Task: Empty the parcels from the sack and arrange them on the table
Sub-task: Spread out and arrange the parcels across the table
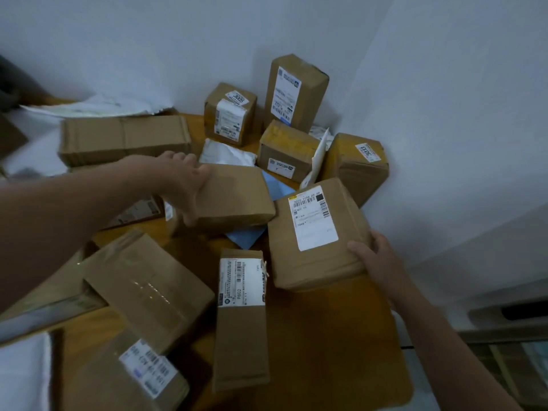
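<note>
The wooden desk (326, 336) sits in a wall corner and is covered with brown parcels, so the emptying looks mostly done and the arranging is under way. A white crumpled sheet (98, 106) at the far left may be the sack, though I cannot tell.

The long box (124, 137) lies crosswise at the back left. Nearer, the labelled box (314, 232) is tilted, its long axis running away from the person, and its near right corner is gripped by the right hand (373, 253). Just to its left, almost touching it, is the plain box (234, 197). Its long axis runs left to right, and the left hand (184, 182) clasps its left end, fingers over the far edge and thumb on the near side.

The only bare stretch of desk lies directly below the labelled box, close to the right hand, so that parcel probably has the shorter trip. A narrow flat parcel (241, 315) borders that stretch on the left.
</note>
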